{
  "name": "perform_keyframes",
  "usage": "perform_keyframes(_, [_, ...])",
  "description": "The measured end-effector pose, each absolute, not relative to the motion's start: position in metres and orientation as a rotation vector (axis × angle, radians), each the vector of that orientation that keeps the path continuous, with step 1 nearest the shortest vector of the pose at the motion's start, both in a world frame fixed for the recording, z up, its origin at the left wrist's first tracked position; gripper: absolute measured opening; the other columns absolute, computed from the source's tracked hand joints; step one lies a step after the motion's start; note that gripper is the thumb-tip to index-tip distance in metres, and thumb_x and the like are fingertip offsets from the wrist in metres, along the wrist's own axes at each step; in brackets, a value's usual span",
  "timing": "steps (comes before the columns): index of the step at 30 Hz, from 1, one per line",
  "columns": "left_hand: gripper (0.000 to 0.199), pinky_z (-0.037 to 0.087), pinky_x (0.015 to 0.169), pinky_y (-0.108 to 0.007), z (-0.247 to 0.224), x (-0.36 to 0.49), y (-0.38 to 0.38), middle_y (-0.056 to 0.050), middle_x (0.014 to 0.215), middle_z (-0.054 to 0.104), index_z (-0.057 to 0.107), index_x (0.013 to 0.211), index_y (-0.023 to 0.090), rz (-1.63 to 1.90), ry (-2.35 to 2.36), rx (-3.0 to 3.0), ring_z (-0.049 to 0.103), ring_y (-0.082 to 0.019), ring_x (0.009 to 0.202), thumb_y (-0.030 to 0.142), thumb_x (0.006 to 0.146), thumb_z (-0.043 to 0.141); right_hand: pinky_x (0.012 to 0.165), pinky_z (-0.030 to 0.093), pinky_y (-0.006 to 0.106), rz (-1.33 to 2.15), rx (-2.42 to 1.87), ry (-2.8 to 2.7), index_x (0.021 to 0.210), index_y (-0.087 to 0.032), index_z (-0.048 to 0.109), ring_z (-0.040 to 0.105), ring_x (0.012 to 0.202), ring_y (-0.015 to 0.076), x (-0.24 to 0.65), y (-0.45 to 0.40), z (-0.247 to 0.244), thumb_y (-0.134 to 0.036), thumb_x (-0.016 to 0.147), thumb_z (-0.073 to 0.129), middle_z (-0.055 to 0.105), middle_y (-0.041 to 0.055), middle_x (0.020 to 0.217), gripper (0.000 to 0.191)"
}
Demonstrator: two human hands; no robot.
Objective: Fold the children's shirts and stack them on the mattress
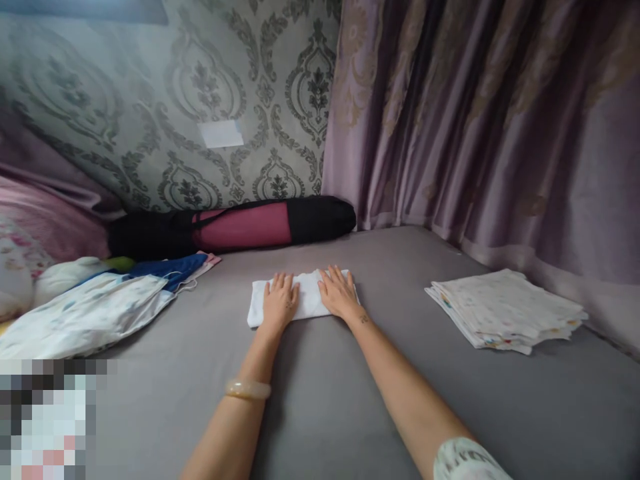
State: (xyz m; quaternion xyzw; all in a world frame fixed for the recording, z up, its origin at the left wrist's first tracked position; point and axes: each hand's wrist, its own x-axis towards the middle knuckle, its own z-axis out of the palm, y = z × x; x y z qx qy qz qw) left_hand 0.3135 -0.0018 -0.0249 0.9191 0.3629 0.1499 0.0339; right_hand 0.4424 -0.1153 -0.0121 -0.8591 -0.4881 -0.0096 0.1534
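A folded white cloth (308,298) lies flat on the grey sheet in front of me, its long side running left to right. My left hand (281,300) rests on its left part, palm down with the fingers stretched out. Over the right part, my right hand (339,292) is also laid flat, fingers pointing away from me. Both hands press on the top of the cloth and neither grips it. A pale bangle (248,389) circles my left forearm.
Several folded, patterned cloths are stacked (507,310) at the right. Loose clothes (100,307) lie in a heap at the left. A long black and dark-pink bag (245,227) lies along the wall. Purple curtains (450,120) hang at the right edge of the grey sheet (340,400).
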Motion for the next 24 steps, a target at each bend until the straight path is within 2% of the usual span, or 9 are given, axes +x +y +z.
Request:
perform_keyframes(3, [0.054,0.024,0.115,-0.052,-0.030,0.309,0.007,-0.016,0.151,0.041,0.045,0.143,0.013,0.384,1.207,2.826,0.031,-0.031,0.143,0.038,0.100,0.025,0.117,0.012,0.051,0.035,-2.535,-1.328,0.149,-0.016,0.037,0.018,0.147,0.0269,0.452,-0.118,-0.018,-0.041,0.101,0.024,0.029,0.0136,0.157,0.056])
perform_keyframes(7, [0.056,0.023,0.115,-0.053,-0.035,0.308,0.012,-0.016,0.153,0.038,0.040,0.146,0.013,0.229,1.231,2.785,0.030,-0.030,0.144,0.041,0.100,0.023,0.116,0.014,0.052,0.094,-2.537,-1.310,0.150,-0.017,0.037,0.018,0.147,0.0277,0.456,-0.117,-0.024,-0.043,0.101,0.024,0.030,0.0123,0.158,0.057])
perform_keyframes(13, [0.052,0.025,0.114,-0.051,-0.031,0.308,0.014,-0.013,0.150,0.043,0.044,0.142,0.018,0.242,1.211,2.791,0.034,-0.028,0.141,0.041,0.100,0.024,0.113,0.019,0.055,0.077,-2.480,-1.331,0.142,-0.024,0.048,0.027,0.143,0.0283,0.466,-0.117,-0.020,-0.038,0.101,0.025,0.042,0.0095,0.151,0.049])
perform_keyframes(18, [0.048,0.034,0.106,-0.045,-0.026,0.304,0.033,-0.012,0.134,0.058,0.052,0.134,0.019,0.271,1.082,2.902,0.052,-0.028,0.124,0.038,0.100,0.024,0.113,0.018,0.054,0.141,-2.480,-1.335,0.141,-0.026,0.048,0.026,0.143,0.0265,0.481,-0.116,-0.020,-0.034,0.100,0.029,0.041,0.0074,0.152,0.045])
perform_keyframes(21, [0.044,0.039,0.101,-0.039,-0.027,0.302,0.056,-0.012,0.132,0.058,0.053,0.131,0.020,0.230,0.980,2.916,0.055,-0.026,0.119,0.031,0.099,0.026,0.112,0.017,0.055,0.129,-2.478,-1.301,0.140,-0.023,0.048,0.026,0.143,0.0272,0.485,-0.115,-0.022,-0.033,0.101,0.030,0.040,0.0094,0.153,0.045])
perform_keyframes(24, [0.043,0.042,0.099,-0.035,-0.028,0.303,0.081,-0.014,0.135,0.056,0.053,0.132,0.016,0.176,0.954,2.872,0.055,-0.024,0.121,0.024,0.096,0.030,0.112,0.020,0.051,0.091,-2.451,-1.310,0.136,-0.022,0.051,0.032,0.140,0.0252,0.488,-0.116,-0.022,-0.025,0.100,0.029,0.047,0.0101,0.147,0.042])
